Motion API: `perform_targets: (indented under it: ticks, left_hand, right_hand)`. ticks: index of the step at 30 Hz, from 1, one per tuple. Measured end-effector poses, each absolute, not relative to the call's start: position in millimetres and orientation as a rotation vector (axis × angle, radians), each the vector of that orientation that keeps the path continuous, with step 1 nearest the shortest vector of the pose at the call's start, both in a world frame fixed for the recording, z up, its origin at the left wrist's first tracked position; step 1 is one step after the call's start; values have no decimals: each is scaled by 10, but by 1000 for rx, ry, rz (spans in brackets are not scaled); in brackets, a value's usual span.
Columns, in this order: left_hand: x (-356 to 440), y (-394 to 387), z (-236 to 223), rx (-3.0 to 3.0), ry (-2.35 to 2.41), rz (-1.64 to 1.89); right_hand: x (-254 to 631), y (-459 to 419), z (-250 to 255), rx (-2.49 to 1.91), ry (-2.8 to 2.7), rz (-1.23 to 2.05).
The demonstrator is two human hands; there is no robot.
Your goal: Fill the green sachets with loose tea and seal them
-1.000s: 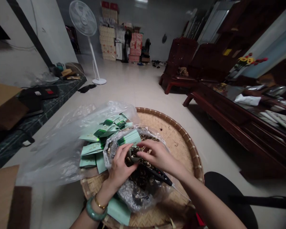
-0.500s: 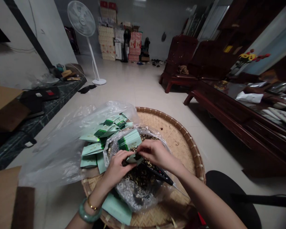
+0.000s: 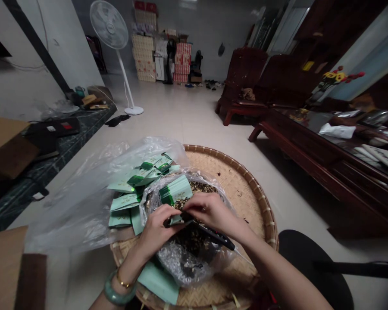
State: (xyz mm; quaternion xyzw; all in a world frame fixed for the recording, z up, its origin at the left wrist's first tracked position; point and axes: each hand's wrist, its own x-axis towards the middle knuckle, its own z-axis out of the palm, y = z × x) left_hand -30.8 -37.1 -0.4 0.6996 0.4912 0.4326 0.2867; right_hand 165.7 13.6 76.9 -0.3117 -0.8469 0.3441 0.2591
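My left hand [image 3: 155,230] and my right hand [image 3: 210,211] meet over dried tea leaves [image 3: 194,241] in a clear bubble-lined bag [image 3: 177,262]. Between them is a small pale green packet [image 3: 176,220], pinched by my left fingers. Its end seems to enter the jaw of a black handheld sealer [image 3: 215,235], which my right hand grips. A bundle of green packets [image 3: 176,190] stands in the bag's mouth. More packets [image 3: 124,206] lie loose to the left, and another [image 3: 157,282] lies below my left wrist.
Everything rests on a round bamboo tray [image 3: 245,185], with a large clear plastic sheet [image 3: 77,206] to the left. Around it are cardboard [image 3: 3,267], a black seat [image 3: 310,267], a dark wooden table [image 3: 310,155], a marble counter [image 3: 61,137], a fan [image 3: 109,26] and stacked cartons [image 3: 158,56].
My hands have drawn closer, and the pale green packet now lies flatter between them at the black sealer. My left wrist has moved slightly left and down.
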Motion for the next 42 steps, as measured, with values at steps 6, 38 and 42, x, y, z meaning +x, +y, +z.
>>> perform_targets:
  ticks: [6, 38, 42]
  left_hand:
    - [-230, -254, 52, 1672, 1433, 1118]
    - [-271, -231, 4, 1376, 1381, 1118]
    - [-261, -243, -40, 1405, 1377, 1146]
  right_hand:
    - [1627, 219, 664, -925, -2151, 971]
    - [1881, 773, 53, -1286, -2149, 748]
    - [1897, 882, -146, -1349, -2476, 711]
